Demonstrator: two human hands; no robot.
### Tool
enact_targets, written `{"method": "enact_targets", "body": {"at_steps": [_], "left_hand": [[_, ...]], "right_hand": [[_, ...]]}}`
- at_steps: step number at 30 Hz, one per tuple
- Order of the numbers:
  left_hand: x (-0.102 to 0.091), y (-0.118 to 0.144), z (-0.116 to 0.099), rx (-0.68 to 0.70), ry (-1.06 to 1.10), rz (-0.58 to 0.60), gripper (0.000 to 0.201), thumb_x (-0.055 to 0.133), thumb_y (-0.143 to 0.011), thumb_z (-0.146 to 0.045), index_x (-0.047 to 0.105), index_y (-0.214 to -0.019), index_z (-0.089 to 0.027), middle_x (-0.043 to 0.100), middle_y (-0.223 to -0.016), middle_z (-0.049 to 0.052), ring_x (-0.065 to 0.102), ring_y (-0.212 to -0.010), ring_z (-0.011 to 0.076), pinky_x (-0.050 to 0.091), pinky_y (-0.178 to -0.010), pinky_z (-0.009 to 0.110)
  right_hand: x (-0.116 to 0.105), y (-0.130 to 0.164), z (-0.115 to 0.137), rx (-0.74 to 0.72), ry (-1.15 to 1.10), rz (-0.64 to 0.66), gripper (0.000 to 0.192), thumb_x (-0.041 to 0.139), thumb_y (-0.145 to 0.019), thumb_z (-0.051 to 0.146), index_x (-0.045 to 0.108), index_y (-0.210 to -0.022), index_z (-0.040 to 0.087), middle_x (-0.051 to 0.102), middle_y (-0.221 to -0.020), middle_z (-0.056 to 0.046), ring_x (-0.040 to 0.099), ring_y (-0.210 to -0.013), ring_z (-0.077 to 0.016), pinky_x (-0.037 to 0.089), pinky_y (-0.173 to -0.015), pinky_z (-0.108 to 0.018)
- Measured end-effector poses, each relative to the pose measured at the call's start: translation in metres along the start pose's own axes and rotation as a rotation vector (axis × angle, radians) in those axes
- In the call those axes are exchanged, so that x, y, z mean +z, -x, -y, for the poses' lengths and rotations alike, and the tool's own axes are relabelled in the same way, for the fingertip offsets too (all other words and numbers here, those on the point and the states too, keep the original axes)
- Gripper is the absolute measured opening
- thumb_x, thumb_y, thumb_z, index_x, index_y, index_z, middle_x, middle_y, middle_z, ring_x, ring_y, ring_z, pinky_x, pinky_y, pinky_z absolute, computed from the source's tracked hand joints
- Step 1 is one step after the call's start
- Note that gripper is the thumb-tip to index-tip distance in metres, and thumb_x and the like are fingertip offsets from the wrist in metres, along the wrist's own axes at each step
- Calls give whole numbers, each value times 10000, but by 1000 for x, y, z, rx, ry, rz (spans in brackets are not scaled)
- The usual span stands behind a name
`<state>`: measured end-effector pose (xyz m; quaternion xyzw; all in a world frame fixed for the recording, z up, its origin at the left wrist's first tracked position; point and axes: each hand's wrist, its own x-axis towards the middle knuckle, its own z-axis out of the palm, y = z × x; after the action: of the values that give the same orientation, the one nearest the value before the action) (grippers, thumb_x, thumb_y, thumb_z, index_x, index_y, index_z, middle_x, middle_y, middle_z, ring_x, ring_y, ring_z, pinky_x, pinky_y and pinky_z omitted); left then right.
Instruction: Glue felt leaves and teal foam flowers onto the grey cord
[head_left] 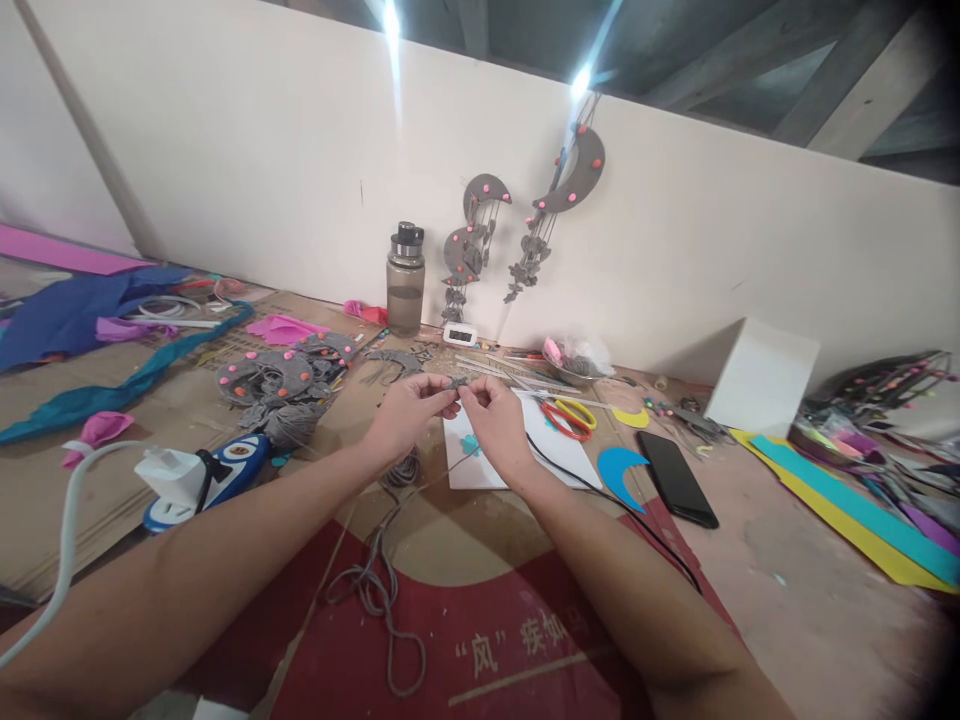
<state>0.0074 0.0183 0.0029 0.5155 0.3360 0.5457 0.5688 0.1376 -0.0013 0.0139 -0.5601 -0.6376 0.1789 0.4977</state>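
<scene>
Worktable point(787, 590): cardboard-covered, running left to right against a pale wall; a red printed sheet point(480, 640) lies on its near edge under both forearms.
Wall pieces: two grey crescent hangings point(570, 180) with pink dots and dangling strands, fixed to the far wall, right of centre.
White box point(761, 378): stands far right on the table, beside strips of yellow and teal foam point(847, 510).
Grey pile point(281, 385): a heap of grey cut-outs with pink dots, left of the hands.
Bottle point(405, 280): upright at the far edge, dark cap on.
Phone point(677, 478): black, face up, right of the hands, next to a blue crescent cut-out point(619, 470).
White paper point(487, 455): flat under the right hand.
Scissors point(566, 415): red and yellow handles, just right of the paper.
Left hand point(405, 415): raised above the table, thumb and fingertips pinched narrow on the left end of the small grey piece.
Right hand point(499, 425): just beside the left, fingers pinched on the right end of that piece.
Small grey piece point(457, 388): held between both hands at table centre, above the paper; long axis lies roughly left to right, ends hidden in the fingertips.
Grey cord point(382, 590): trails from under the left hand toward the near edge, ending in a loop on the red sheet.
</scene>
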Motion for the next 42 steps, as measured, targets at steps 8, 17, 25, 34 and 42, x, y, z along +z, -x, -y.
{"method": "enact_targets", "body": {"at_steps": [8, 17, 25, 34, 42], "left_hand": [[-2, 0, 2, 41, -44, 26, 168, 698, -677, -263, 616, -754, -139, 628, -647, 4, 584, -608, 116, 476, -646, 261], [-1, 1, -1, 20, -62, 74, 184, 686, -687, -301, 617, -749, -142, 618, -665, 7, 576, -619, 115, 482, -669, 272], [-11, -2, -8, 51, -488, 69, 166, 593, -704, -303, 637, -720, -143, 600, -630, 0, 522, -585, 117, 397, -559, 234], [-13, -8, -4, -75, -307, -4, 147, 585, -666, -271, 549, -588, -152, 536, -533, -17, 450, -487, 88, 350, -495, 227], [-12, -7, 1, -15, -337, -34, 131, 602, -660, -266, 558, -619, -149, 530, -548, -23, 441, -495, 82, 333, -489, 221]], "right_hand": [[1, -1, 1, 5, 47, -5, 167, 524, -772, 317, 531, -645, 208, 538, -584, 33, 460, -561, -129, 336, -563, -258], [0, -5, -8, -7, -32, 17, 153, 527, -767, 324, 568, -853, 204, 578, -685, 24, 504, -620, -138, 392, -615, -262], [0, -4, -7, -72, 87, 52, 115, 526, -751, 257, 615, -753, 184, 608, -712, 6, 502, -661, -129, 378, -673, -255], [2, -6, -16, -107, 2, 151, 232, 455, -810, 296, 618, -922, 175, 591, -771, -7, 484, -675, -134, 384, -654, -261], [4, -5, -13, -35, -8, 114, 192, 500, -774, 340, 601, -809, 181, 531, -670, 23, 441, -637, -128, 360, -620, -250]]}}
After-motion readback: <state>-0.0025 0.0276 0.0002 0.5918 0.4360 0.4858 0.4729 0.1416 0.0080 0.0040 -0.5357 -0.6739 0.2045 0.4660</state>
